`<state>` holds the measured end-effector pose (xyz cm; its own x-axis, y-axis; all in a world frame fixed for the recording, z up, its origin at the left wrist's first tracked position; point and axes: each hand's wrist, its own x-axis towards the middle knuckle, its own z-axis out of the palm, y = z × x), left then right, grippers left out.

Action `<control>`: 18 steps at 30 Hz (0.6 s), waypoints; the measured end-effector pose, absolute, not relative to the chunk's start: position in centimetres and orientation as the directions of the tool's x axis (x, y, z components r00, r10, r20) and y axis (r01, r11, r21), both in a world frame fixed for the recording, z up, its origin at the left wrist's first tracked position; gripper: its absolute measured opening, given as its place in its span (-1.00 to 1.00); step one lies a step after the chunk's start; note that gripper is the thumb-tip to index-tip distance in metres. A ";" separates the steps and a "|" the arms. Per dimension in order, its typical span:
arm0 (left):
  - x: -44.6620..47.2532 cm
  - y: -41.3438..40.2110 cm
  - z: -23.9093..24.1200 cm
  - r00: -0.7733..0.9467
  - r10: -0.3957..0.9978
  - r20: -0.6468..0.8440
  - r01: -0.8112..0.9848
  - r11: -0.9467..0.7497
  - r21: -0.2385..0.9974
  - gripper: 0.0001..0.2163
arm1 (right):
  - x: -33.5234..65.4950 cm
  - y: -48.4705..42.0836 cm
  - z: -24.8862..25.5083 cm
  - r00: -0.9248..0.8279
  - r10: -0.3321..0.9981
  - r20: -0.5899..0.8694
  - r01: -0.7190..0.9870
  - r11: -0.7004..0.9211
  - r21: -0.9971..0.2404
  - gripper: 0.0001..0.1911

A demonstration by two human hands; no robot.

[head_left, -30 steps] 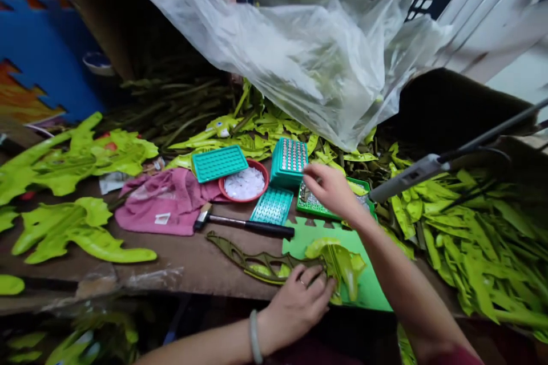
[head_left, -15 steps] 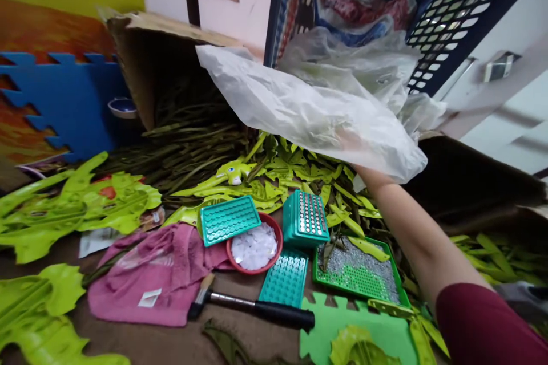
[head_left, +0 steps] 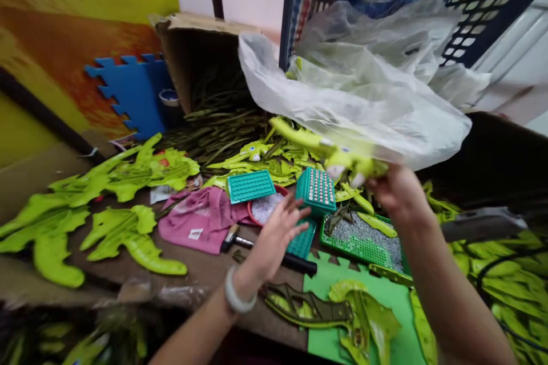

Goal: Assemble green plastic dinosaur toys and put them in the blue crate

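Observation:
My right hand (head_left: 396, 191) grips a yellow-green plastic dinosaur-shaped piece (head_left: 325, 151) just under the mouth of a clear plastic bag (head_left: 363, 102). The piece sticks out to the left above the teal trays. My left hand (head_left: 274, 236), with a pale bangle at the wrist, hovers open with fingers spread above a black-handled brush (head_left: 274, 252) and a teal tray (head_left: 302, 242). In front of me a dark green frame piece (head_left: 306, 308) and a bright green piece (head_left: 370, 322) lie partly on a green foam mat (head_left: 385, 296).
A teal block of button cells (head_left: 317, 189), a teal lid (head_left: 250, 185) over a red bowl of white bits (head_left: 263, 208), a green tray (head_left: 363, 239), a pink cloth (head_left: 199, 217). Green plastic pieces (head_left: 124, 236) lie all around. A cardboard box (head_left: 201, 63) stands behind.
My right hand came out from under the bag holding the yellow-green piece. My left hand left the pieces on the mat and rose, open. The view swung right.

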<state>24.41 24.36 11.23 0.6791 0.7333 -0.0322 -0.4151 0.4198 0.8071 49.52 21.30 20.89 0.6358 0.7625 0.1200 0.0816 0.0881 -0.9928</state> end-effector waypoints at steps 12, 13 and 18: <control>23.4 17.0 12.2 0.395 0.913 0.104 -0.396 0.067 0.916 -0.58 | 41.1 6.0 15.4 0.091 0.751 0.654 0.987 0.018 -0.158 -0.33; 23.3 16.1 12.4 0.387 0.911 0.144 -0.362 0.007 0.932 -0.60 | 40.5 5.9 15.7 0.019 0.728 0.685 0.996 0.049 -0.080 -0.29; 21.6 11.6 12.0 0.611 0.772 0.177 -0.252 -0.023 0.967 -0.61 | 37.7 5.2 16.4 -0.464 0.722 0.514 0.880 0.445 0.168 -0.40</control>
